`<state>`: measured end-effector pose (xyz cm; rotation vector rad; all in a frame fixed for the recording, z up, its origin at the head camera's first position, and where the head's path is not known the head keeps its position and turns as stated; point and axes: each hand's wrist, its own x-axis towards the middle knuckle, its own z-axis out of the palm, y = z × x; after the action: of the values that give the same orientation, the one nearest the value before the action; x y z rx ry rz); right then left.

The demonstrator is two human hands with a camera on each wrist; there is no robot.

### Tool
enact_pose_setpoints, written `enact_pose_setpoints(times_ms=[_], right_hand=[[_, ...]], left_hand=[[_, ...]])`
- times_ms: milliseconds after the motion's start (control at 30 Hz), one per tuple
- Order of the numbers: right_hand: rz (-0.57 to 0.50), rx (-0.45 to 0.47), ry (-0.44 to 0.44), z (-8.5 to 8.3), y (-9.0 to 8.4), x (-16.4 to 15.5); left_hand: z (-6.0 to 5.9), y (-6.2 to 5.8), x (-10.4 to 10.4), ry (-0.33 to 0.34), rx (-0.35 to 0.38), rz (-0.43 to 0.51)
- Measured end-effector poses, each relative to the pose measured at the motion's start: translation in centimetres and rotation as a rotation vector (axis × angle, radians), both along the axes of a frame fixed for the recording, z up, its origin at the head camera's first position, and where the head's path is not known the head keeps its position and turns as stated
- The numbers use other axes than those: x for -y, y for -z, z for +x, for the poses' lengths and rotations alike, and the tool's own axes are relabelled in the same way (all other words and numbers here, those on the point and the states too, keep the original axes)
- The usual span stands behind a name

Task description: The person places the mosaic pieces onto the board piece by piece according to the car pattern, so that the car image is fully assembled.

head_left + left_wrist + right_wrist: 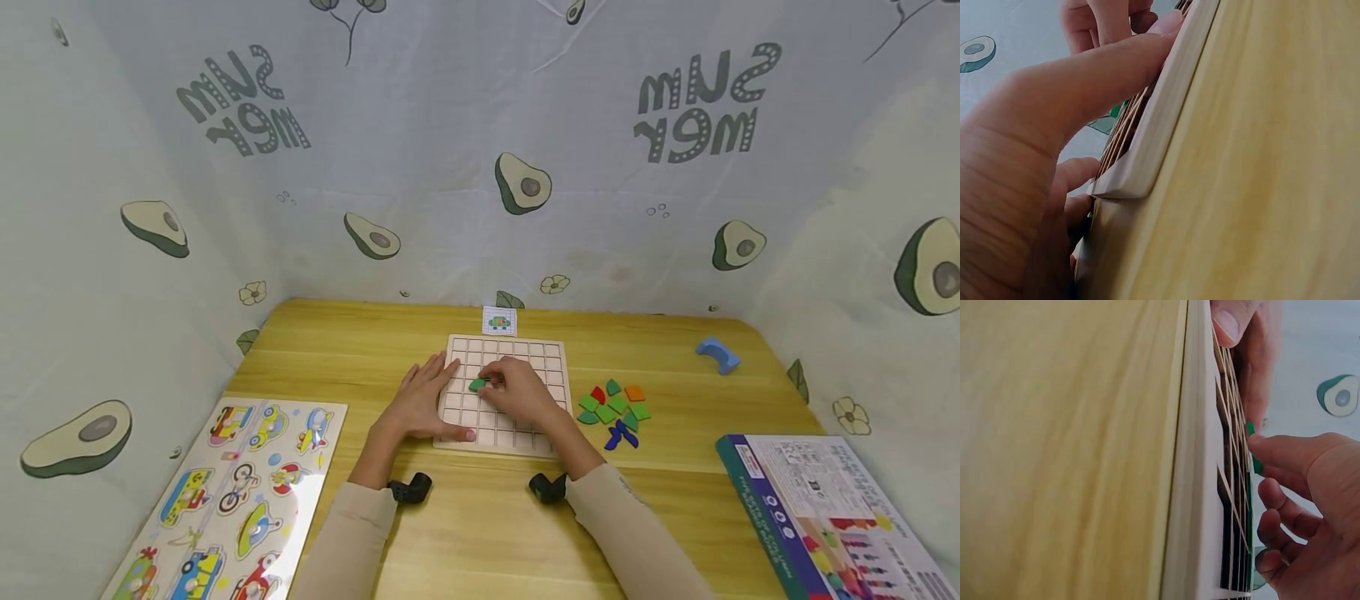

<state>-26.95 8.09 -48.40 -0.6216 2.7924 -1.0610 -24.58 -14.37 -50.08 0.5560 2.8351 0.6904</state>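
Observation:
A wooden grid board [463,416] lies in the middle of the table. My left hand [422,403] rests along its left side with fingers spread, the thumb lying on the board near the front corner. Over the board, my right hand [519,390] pinches a small green piece with a curved edge [477,384] between thumb and fingertips, low over the squares. The same green piece [1250,429] peeks out past the thumb in the right wrist view; whether it touches the board I cannot tell. The hand's other fingers curl loosely.
Several green, red, orange and blue pieces [608,407] lie right of the board. Behind it stands a small car picture card [499,321]. A vehicle puzzle board [300,500] lies left; a blue arched block [718,355] and a printed box [832,500] lie right.

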Motion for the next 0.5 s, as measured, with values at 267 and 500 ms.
enact_pose_setpoints(times_ms=[267,500], right_hand=[[0.029,-0.004,-0.001,0.04,-0.15,0.62],[0.046,0.012,-0.003,0.11,-0.32,0.92]], left_hand=[[-0.10,0.21,-0.02,0.003,-0.015,-0.005],[0.08,-0.13,0.01,0.006,-0.004,0.004]])
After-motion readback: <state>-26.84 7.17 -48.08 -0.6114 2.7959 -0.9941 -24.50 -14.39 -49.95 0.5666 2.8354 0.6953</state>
